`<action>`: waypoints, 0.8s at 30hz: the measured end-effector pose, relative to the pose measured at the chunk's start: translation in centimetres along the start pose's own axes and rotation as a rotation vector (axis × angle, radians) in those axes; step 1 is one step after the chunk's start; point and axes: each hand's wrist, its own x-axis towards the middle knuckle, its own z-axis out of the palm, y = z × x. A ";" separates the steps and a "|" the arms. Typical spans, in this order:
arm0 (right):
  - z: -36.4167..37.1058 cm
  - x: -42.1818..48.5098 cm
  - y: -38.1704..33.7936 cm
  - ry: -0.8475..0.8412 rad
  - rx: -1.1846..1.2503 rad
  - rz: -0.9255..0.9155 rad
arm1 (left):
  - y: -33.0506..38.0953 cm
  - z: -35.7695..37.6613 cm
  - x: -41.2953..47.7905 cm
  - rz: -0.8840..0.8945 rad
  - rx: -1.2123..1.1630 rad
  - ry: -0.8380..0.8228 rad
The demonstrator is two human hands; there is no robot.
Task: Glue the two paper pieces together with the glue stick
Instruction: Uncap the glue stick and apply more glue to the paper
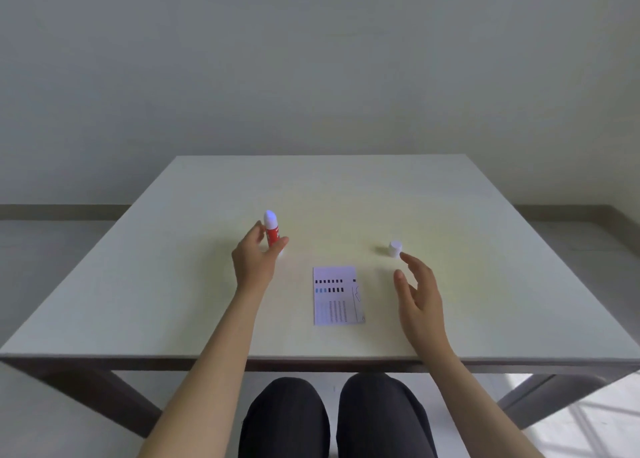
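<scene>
Head view: upright red glue stick (pixel 272 229), uncapped.

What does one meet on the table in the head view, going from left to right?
Left hand → glue stick, upright, the hand around it → printed paper, lying flat → white cap → right hand, open, its fingertip close to the cap.

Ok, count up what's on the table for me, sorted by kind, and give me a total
Glue stick: 1, upright, uncapped, at the left hand
White cap: 1, by the right hand
Printed paper: 1 visible; whether a second piece lies under it cannot be told
Total: 3
</scene>
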 end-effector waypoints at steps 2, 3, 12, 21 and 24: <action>0.1 0.0 0.0 0.017 0.000 -0.009 | 0.3 0.3 -0.1 0.021 -0.010 0.034; 0.1 0.0 0.0 0.023 -0.004 -0.013 | 0.4 0.3 -0.2 0.023 -0.003 0.044; 2.2 0.1 -2.5 0.058 -0.243 -0.266 | 4.6 -0.3 -2.4 -0.077 -0.709 -0.415; 2.7 -0.1 -7.4 -0.674 0.963 0.624 | 8.1 -2.6 -5.4 0.043 -0.732 -0.662; 2.8 -1.0 -7.6 -0.532 0.956 0.432 | 8.6 -2.8 -6.2 0.060 -0.743 -0.644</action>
